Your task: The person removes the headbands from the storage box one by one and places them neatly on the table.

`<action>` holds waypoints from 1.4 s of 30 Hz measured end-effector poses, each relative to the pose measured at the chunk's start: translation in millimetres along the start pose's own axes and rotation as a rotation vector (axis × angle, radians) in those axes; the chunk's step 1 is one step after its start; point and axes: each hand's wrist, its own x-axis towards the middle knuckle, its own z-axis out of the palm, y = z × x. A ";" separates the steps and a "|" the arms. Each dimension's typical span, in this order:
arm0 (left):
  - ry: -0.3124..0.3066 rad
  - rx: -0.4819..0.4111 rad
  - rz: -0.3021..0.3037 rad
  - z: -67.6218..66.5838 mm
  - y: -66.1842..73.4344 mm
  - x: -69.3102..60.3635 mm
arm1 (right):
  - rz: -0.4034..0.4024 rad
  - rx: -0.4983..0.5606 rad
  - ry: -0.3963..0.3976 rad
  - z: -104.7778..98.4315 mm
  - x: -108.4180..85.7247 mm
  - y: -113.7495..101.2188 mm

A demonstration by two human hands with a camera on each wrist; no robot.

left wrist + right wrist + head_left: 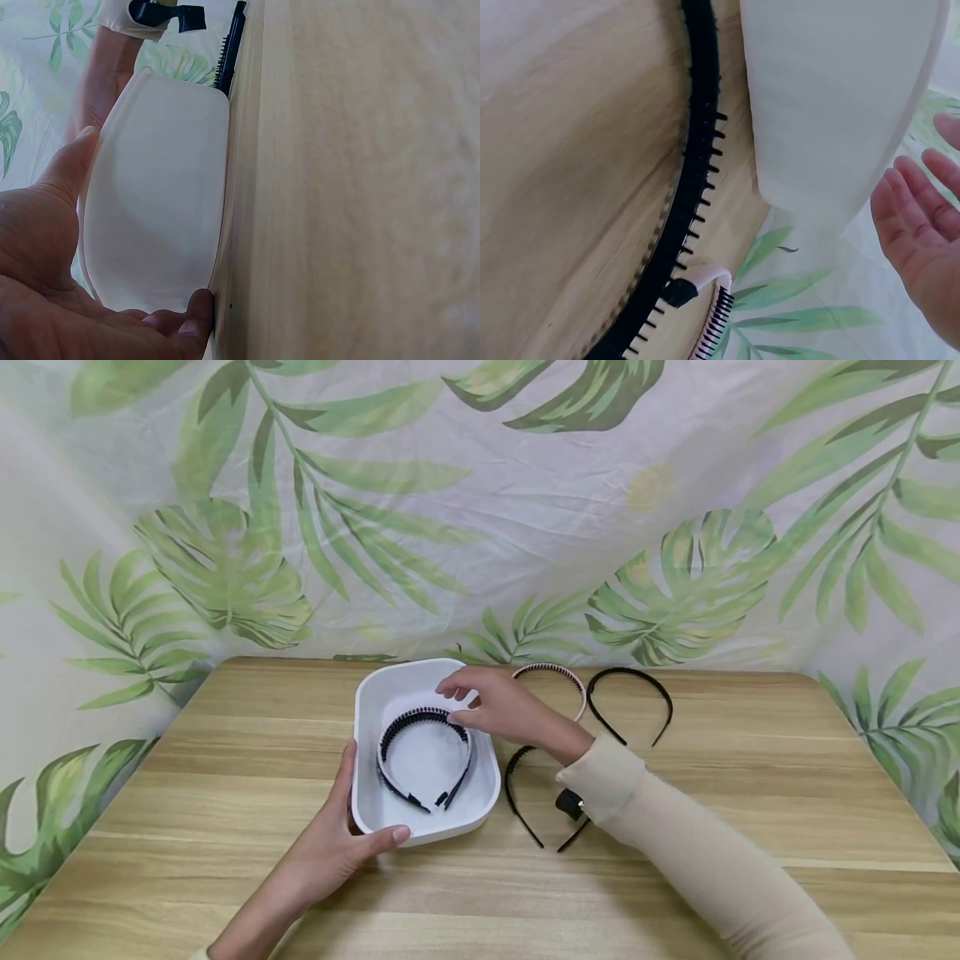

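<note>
A white box [450, 832] holds nested headbands [390, 729], black and pale with toothed inner edges, their ends pointing toward the near side. My left hand [322, 858] grips the box at its near left corner; in the left wrist view the thumb of that hand [45, 262] lies at the rim and fingertips at the base of the box [157, 180]. Over the right part of the box hovers my right hand [506, 706], fingers loosely bent with nothing seen in them. In the right wrist view the hand [926, 240] is beside the box wall [832, 97], fingers relaxed.
Right of the box on the wooden table [750, 793] lie a pale headband [579, 687], a black headband [630, 671] and another black one [512, 793], partly under my right forearm. A leaf-patterned cloth [525, 527] hangs behind the table.
</note>
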 end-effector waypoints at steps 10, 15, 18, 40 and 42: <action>0.002 0.003 0.001 0.3 -0.4 0.3 | 0.030 0.033 -0.086 7.1 17.3 3.8; 0.003 0.004 0.004 0.2 0.0 0.3 | 0.022 -0.011 -0.093 12.1 24.9 6.4; 0.000 0.013 -0.006 0.1 0.1 0.1 | 0.012 -0.018 -0.104 14.9 29.4 7.5; -0.011 -0.061 0.046 0.6 -1.7 0.8 | 0.016 -0.056 -0.090 30.2 52.3 17.3; -0.011 -0.057 0.042 0.5 -1.5 0.8 | 0.011 -0.057 -0.099 29.6 53.2 17.4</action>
